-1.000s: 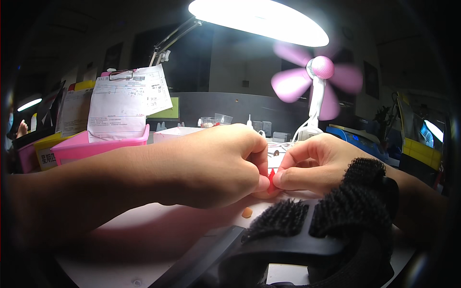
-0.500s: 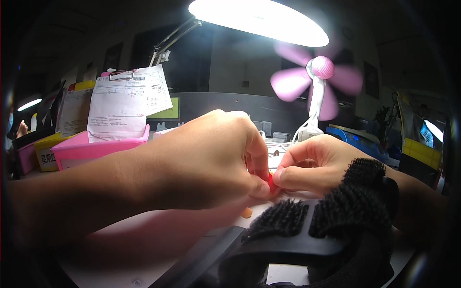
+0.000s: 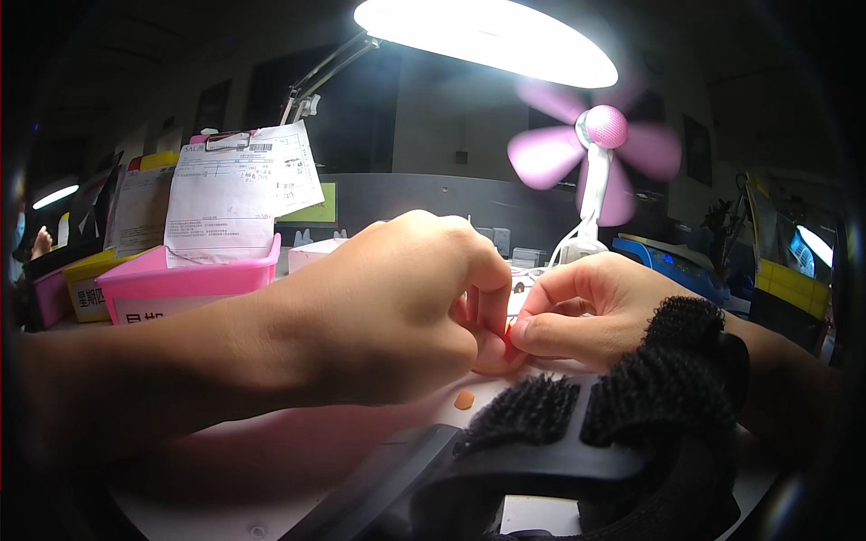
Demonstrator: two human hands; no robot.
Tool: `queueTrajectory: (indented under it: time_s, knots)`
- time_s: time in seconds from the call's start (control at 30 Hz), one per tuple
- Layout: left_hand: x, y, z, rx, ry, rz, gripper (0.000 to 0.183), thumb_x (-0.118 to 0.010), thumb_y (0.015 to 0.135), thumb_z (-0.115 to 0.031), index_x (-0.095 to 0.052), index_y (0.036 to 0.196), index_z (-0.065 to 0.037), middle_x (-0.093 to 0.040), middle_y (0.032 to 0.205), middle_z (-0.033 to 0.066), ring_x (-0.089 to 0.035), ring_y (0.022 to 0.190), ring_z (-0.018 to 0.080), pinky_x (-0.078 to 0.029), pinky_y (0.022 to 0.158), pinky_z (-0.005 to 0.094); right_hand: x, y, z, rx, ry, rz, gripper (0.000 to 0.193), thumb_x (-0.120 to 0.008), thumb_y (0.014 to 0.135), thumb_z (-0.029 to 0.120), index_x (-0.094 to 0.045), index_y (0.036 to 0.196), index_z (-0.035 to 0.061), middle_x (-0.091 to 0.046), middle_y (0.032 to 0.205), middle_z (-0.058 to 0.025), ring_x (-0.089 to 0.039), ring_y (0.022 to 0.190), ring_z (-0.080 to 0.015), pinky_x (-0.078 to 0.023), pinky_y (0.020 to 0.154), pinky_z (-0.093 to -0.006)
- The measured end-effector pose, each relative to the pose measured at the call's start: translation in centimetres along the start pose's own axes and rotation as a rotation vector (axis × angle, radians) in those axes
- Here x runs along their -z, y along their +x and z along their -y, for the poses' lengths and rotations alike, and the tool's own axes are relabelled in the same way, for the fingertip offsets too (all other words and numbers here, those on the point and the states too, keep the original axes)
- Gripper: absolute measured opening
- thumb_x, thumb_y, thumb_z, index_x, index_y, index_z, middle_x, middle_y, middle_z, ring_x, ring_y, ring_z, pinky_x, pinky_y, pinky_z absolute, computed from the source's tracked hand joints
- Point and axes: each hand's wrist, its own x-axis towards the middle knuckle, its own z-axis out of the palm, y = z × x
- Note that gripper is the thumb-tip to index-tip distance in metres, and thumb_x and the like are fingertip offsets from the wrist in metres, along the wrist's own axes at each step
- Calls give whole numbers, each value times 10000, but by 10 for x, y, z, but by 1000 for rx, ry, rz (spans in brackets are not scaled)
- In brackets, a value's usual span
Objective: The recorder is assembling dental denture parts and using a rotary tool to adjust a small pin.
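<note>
My left hand (image 3: 397, 307) and my right hand (image 3: 595, 311) meet just above the white table, fingertips pinched together on a tiny red piece (image 3: 510, 335) between them. Most of that piece is hidden by the thumbs. A small orange bit (image 3: 464, 399) lies on the table right below the hands. A black fuzzy strap (image 3: 631, 406) wraps my right wrist and fills the lower right of the view.
A bright desk lamp (image 3: 487, 36) hangs overhead. A pink desk fan (image 3: 600, 149) spins behind the hands. At the left stands a pink bin (image 3: 180, 284) with paper sheets (image 3: 239, 189) clipped above it, and a yellow box (image 3: 81, 284) beside it.
My left hand has lifted and rolled a little higher over the pinch point. My right hand has stayed in place.
</note>
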Motion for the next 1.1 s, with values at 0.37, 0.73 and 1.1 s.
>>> queueTrajectory:
  time_s: [0.37, 0.73, 1.1]
  knots:
    - [6, 2, -7, 88, 33, 73, 195, -784, 887, -151, -749, 919, 38, -719, 941, 129, -700, 985, 224, -530, 931, 358, 4, 3, -11, 87, -121, -19, 198, -681, 1013, 175, -698, 1027, -21, -725, 955, -58, -667, 853, -72, -526, 751, -216]
    - [7, 1, -8, 193, -91, 78, 165, -810, 876, -158, -766, 904, -1, -718, 921, 92, -689, 997, 204, -499, 973, 376, 0, 2, 0, 0, 123, -16, 182, -732, 951, 142, -717, 1025, -24, -729, 943, -77, -683, 922, -108, -523, 885, -235]
    - [19, 4, 1, 262, -304, 27, 191, -784, 923, -162, -744, 1028, -8, -752, 1007, 110, -691, 995, 179, -489, 1000, 325, 2, 1, 3, 110, -174, -54, 198, -796, 901, 167, -767, 993, -7, -743, 933, -71, -701, 947, -135, -561, 929, -316]
